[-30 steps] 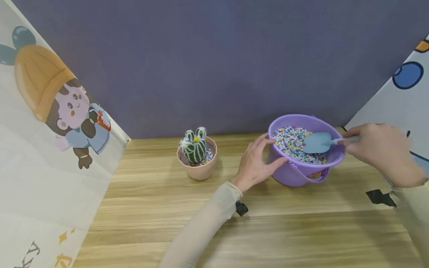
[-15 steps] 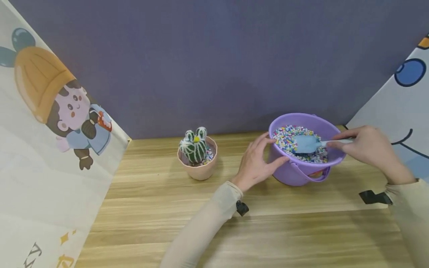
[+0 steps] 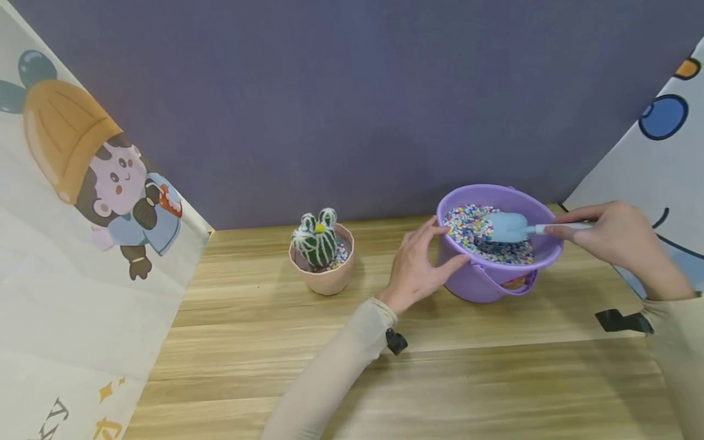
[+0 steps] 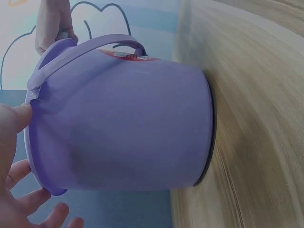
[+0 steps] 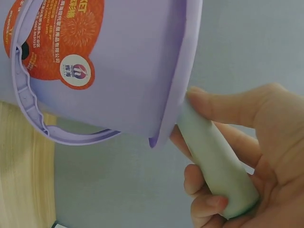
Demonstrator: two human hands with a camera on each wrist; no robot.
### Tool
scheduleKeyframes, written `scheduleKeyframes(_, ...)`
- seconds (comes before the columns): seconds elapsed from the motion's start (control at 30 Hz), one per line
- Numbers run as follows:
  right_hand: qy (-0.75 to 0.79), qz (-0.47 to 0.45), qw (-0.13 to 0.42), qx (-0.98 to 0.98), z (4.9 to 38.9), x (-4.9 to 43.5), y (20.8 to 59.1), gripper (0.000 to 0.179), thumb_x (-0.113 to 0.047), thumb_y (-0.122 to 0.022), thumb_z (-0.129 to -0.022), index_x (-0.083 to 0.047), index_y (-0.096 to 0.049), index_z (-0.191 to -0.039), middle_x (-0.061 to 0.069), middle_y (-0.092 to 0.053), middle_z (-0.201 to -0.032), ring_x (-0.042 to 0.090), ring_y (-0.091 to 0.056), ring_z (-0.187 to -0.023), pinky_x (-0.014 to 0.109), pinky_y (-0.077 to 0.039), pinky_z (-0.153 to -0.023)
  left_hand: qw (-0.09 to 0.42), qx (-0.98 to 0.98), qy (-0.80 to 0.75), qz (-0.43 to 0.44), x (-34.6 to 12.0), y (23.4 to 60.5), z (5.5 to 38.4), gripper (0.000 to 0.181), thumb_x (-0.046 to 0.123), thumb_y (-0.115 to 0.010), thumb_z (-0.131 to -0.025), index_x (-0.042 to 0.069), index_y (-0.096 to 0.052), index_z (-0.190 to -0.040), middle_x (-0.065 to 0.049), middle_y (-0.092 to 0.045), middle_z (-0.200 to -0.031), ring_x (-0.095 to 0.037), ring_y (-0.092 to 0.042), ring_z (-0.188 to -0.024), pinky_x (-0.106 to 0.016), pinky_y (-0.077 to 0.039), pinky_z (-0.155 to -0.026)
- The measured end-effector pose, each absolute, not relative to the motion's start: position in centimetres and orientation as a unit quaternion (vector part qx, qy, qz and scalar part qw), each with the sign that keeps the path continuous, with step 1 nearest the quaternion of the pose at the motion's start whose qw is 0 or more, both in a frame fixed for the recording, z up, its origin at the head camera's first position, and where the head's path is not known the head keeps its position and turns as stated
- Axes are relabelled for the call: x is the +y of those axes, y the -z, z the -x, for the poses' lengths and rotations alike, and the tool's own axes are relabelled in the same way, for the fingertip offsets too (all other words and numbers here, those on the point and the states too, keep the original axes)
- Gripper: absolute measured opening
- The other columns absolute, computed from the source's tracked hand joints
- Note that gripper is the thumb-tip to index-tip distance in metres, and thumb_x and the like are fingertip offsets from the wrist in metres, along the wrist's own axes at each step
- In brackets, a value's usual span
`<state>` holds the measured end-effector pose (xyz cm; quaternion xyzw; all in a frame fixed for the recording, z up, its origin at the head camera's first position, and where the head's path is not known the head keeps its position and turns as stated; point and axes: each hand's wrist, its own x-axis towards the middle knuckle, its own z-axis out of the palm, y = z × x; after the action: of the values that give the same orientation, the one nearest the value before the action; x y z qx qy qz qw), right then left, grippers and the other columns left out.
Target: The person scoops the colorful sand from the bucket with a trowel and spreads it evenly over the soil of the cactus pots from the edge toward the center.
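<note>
Leftmost, a pink pot [image 3: 324,278] on the table [image 3: 385,379] held a striped cactus [image 3: 316,242] and some pebbles. Next, my left hand [image 3: 416,267] pressed spread fingers against the purple bucket [image 3: 484,278] of coloured pebbles [image 3: 467,223]. Inside lay the blue trowel [image 3: 508,227], long axis left-right, blade pointing left, handle pinched in my right hand [image 3: 618,239].

Cream long sleeves [image 3: 335,366] with small black wrist clips [image 3: 396,341].

Right hand [image 3: 618,241] holds scoop [image 3: 508,226] in bucket [image 3: 478,284].
</note>
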<state>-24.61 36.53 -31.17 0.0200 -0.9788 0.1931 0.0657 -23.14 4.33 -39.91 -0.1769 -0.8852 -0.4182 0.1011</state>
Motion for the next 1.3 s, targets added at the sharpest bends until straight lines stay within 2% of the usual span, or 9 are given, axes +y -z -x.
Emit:
scheduleKeyframes(0.17,-0.200,-0.016,0.075,-0.977,24.5,36.9,31.3,0.055,-0.050,-0.079,-0.093,0.001,-0.081,-0.113,0.035,-0.074,-0.114,0.050,-0.066,-0.102,0.055,-0.049,-0.073,0.100,-0.886,0.420,0.167,4.4,39.9,23.1,0.068,0.060,-0.077,-0.091,0.027,-0.059,-0.148,0.010,-0.037,-0.172,-0.019,-0.049,-0.148,-0.045,-0.049,-0.116)
scheduleKeyframes(0.27,-0.196,-0.016,0.081,-0.977,24.3,37.0,31.3,0.053,-0.050,-0.081,-0.092,0.000,-0.082,-0.111,0.033,-0.076,-0.109,0.042,-0.067,-0.093,0.047,-0.049,-0.069,0.097,-0.887,0.422,0.163,4.5,39.9,23.1,0.068,0.061,-0.077,-0.091,0.027,-0.059,-0.148,0.010,-0.036,-0.172,-0.019,-0.049,-0.147,-0.045,-0.050,-0.115)
scheduleKeyframes(0.33,-0.198,-0.014,0.076,-0.977,24.3,37.0,31.3,0.054,-0.050,-0.081,-0.091,0.000,-0.082,-0.111,0.029,-0.078,-0.098,0.036,-0.063,-0.082,0.041,-0.047,-0.068,0.096,-0.886,0.424,0.162,4.5,40.0,23.1,0.068,0.061,-0.077,-0.091,0.028,-0.059,-0.148,0.011,-0.036,-0.173,-0.018,-0.049,-0.147,-0.045,-0.050,-0.115)
scheduleKeyframes(0.37,-0.202,-0.012,0.072,-0.977,24.3,36.9,31.3,0.055,-0.051,-0.081,-0.092,0.000,-0.082,-0.111,0.030,-0.078,-0.099,0.036,-0.063,-0.083,0.042,-0.047,-0.069,0.095,-0.886,0.425,0.162,4.5,40.0,23.0,0.068,0.060,-0.077,-0.091,0.028,-0.059,-0.148,0.011,-0.036,-0.173,-0.018,-0.049,-0.147,-0.045,-0.050,-0.115)
scheduleKeyframes(0.47,-0.228,0.001,0.046,-0.973,24.2,37.0,31.3,0.061,-0.055,-0.077,-0.094,0.002,-0.080,-0.116,0.035,-0.074,-0.113,0.045,-0.063,-0.097,0.057,-0.050,-0.078,0.097,-0.884,0.427,0.162,4.4,40.1,23.0,0.068,0.060,-0.077,-0.091,0.028,-0.059,-0.149,0.011,-0.036,-0.173,-0.019,-0.050,-0.147,-0.045,-0.050,-0.114)
scheduleKeyframes(0.57,-0.264,0.013,0.017,-0.964,24.1,37.1,31.4,0.067,-0.058,-0.073,-0.096,0.004,-0.076,-0.122,0.041,-0.061,-0.138,0.057,-0.054,-0.124,0.074,-0.043,-0.091,0.099,-0.884,0.426,0.163,4.4,40.0,22.9,0.068,0.061,-0.076,-0.092,0.029,-0.059,-0.149,0.012,-0.035,-0.173,-0.019,-0.049,-0.147,-0.046,-0.050,-0.114)
scheduleKeyframes(0.7,-0.295,0.019,-0.005,-0.955,23.9,37.0,31.4,0.071,-0.058,-0.073,-0.097,0.005,-0.073,-0.128,0.042,-0.055,-0.145,0.059,-0.048,-0.132,0.077,-0.040,-0.096,0.100,-0.885,0.425,0.163,4.4,40.1,22.9,0.069,0.062,-0.075,-0.092,0.029,-0.058,-0.150,0.012,-0.034,-0.173,-0.019,-0.049,-0.147,-0.047,-0.051,-0.114)
scheduleKeyframes(1.1,-0.324,0.015,-0.016,-0.946,23.7,35.7,30.9,0.077,-0.063,-0.074,-0.094,0.001,-0.070,-0.136,0.038,-0.054,-0.149,0.054,-0.043,-0.140,0.075,-0.040,-0.100,0.090,-0.885,0.426,0.165,4.4,40.1,22.9,0.072,0.061,-0.075,-0.093,0.028,-0.054,-0.154,0.011,-0.035,-0.173,-0.021,-0.047,-0.150,-0.051,-0.050,-0.115)
scheduleKeyframes(1.3,-0.317,-0.004,0.015,-0.948,24.1,34.5,30.8,0.067,-0.058,-0.077,-0.093,0.000,-0.076,-0.127,0.035,-0.058,-0.147,0.041,-0.050,-0.130,0.047,-0.044,-0.090,0.088,-0.880,0.440,0.154,4.1,40.3,22.8,0.080,0.060,-0.075,-0.093,0.025,-0.047,-0.160,0.005,-0.049,-0.166,-0.021,-0.049,-0.148,-0.051,-0.050,-0.116)
